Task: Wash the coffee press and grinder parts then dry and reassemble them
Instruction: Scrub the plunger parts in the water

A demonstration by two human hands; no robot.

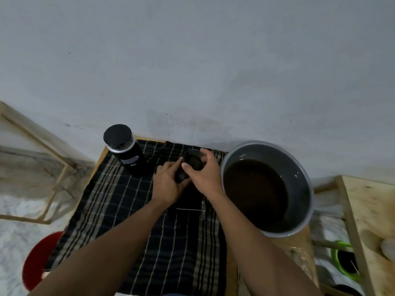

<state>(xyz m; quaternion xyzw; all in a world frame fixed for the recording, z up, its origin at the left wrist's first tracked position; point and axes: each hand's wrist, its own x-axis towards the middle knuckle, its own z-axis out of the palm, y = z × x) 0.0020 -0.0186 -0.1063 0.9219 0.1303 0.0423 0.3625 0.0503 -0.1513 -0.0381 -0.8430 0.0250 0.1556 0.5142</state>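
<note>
On a dark plaid cloth [119, 201] stands a dark round part [193, 162] near the wall. My right hand [204, 171] curls over its right side, thumb and fingers around the rim. My left hand [167, 182] holds its lower left side, with the index finger stretched along its edge. A black cylindrical grinder [126, 151] with a clear band under its black lid stands upright to the left. The plunger [201, 209], a thin metal rod with a filter disc, lies on the cloth between my forearms.
A grey basin [299, 174] of brown water sits at the right on the wooden table. A red bucket [35, 263] is on the floor at lower left. A green-rimmed container [342, 265] and a wooden shelf [367, 221] are at the right.
</note>
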